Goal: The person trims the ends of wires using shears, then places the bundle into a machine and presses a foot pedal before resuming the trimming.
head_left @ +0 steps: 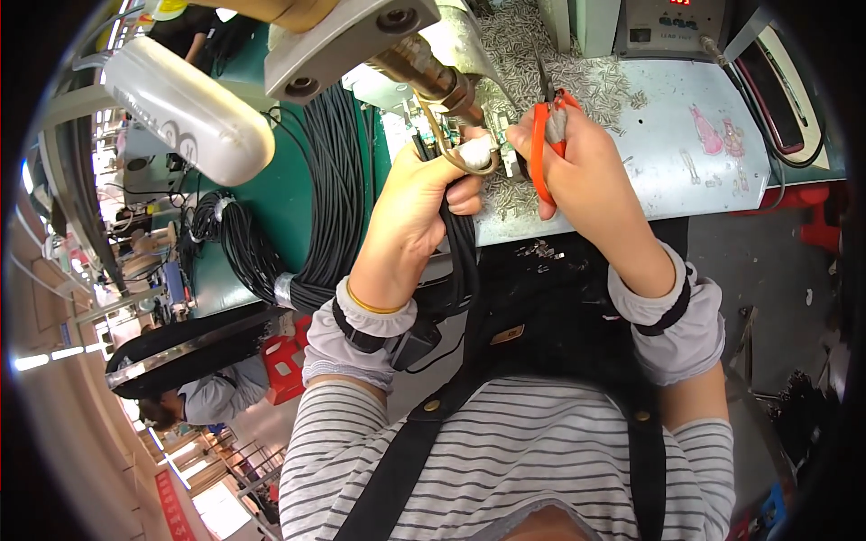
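My left hand (401, 212) is closed around several black cables (460, 248), which hang down below my fist. Their upper ends reach the small metal fixture under the machine's press head (437, 79), and my fingers partly hide those ends. A white wrapping or cover shows beside my left fingertips. My right hand (586, 162) is closed on orange-handled pliers (538, 149), whose slim dark jaws point away from me. The thumb of that hand is beside the small metal block (507, 144) at the fixture; whether it touches cannot be made out.
Loose small metal pieces (600, 86) lie heaped behind and around the fixture. Bundled black cables (334, 189) cover part of the green table at left. A white lamp (189, 113) hangs at upper left. A control box (672, 27) stands at back right. Another person (212, 397) sits at far left.
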`<state>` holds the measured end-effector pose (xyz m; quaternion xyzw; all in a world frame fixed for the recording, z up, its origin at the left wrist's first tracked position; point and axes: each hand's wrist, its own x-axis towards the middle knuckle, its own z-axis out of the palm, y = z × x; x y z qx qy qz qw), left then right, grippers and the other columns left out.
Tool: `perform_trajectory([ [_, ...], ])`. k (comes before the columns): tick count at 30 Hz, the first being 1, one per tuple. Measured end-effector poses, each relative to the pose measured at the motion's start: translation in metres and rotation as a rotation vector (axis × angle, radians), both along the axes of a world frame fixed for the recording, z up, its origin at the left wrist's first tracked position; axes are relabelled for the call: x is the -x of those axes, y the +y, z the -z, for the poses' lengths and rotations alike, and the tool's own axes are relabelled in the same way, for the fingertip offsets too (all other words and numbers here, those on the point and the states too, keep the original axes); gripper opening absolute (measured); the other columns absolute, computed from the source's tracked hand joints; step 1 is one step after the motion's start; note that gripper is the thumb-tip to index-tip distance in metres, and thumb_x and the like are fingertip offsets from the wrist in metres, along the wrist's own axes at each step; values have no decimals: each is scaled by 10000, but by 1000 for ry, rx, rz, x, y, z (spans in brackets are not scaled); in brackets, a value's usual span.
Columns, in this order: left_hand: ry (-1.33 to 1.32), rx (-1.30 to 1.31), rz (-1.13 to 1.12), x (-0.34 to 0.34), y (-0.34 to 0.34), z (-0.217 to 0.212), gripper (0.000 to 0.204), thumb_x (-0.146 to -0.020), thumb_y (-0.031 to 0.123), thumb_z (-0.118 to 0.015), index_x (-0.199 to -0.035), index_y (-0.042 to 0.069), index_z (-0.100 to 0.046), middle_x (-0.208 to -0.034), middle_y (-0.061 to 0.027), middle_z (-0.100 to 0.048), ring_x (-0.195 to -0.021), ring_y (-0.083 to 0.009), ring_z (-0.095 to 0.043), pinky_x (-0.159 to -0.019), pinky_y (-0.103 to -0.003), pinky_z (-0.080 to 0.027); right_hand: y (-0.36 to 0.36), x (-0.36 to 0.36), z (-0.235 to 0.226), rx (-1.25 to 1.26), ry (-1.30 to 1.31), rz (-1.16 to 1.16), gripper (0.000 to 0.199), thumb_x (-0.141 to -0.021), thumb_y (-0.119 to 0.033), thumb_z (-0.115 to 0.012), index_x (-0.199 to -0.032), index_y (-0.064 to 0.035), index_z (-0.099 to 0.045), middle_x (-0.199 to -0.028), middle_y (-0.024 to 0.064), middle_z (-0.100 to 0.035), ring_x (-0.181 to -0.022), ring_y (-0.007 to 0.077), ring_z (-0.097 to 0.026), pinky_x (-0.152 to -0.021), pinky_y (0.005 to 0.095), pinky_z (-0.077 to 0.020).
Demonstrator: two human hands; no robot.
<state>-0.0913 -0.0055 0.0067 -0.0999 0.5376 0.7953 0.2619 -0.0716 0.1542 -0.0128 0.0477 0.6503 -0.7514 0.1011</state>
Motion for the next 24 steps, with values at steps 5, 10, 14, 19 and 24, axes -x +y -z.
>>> perform_trajectory([
  [5,-5,5,50,5,-6,1,189,-750,35,-604,-904,0,-500,-660,-30,-493,-429,-47,-344,-391,-182,-265,-3,1,4,40,12,-1,142,-841,-143,-513,-841,-1,-502,-573,-5,-432,-382,54,-395,-358,199,-330],
  [10,60,50,20,4,-3,-1,185,-744,27,-608,-893,-2,-503,-656,-35,-502,-422,-41,-338,-383,-176,-259,-2,3,6,65,48,-8,120,-840,-122,-486,-834,-4,-505,-568,-11,-423,-388,49,-395,-359,192,-332],
  [14,78,25,-1,2,-1,-2,163,-746,25,-605,-877,-3,-512,-639,-32,-499,-420,-39,-334,-379,-175,-256,-1,3,6,55,34,-22,114,-842,-115,-474,-841,-6,-507,-567,-13,-422,-389,47,-395,-361,190,-334],
  [19,72,36,27,3,-2,-1,169,-748,22,-600,-889,-9,-512,-644,-33,-500,-418,-38,-332,-381,-176,-258,-4,2,8,50,55,-1,125,-847,-134,-486,-836,-10,-503,-568,-15,-422,-390,47,-392,-361,186,-333],
  [24,75,63,6,-6,-3,-4,184,-754,26,-595,-919,-21,-527,-662,-36,-518,-450,-47,-362,-401,-179,-279,-4,-4,7,83,75,8,149,-851,-160,-503,-818,-15,-492,-565,-13,-426,-386,50,-395,-357,185,-323],
])
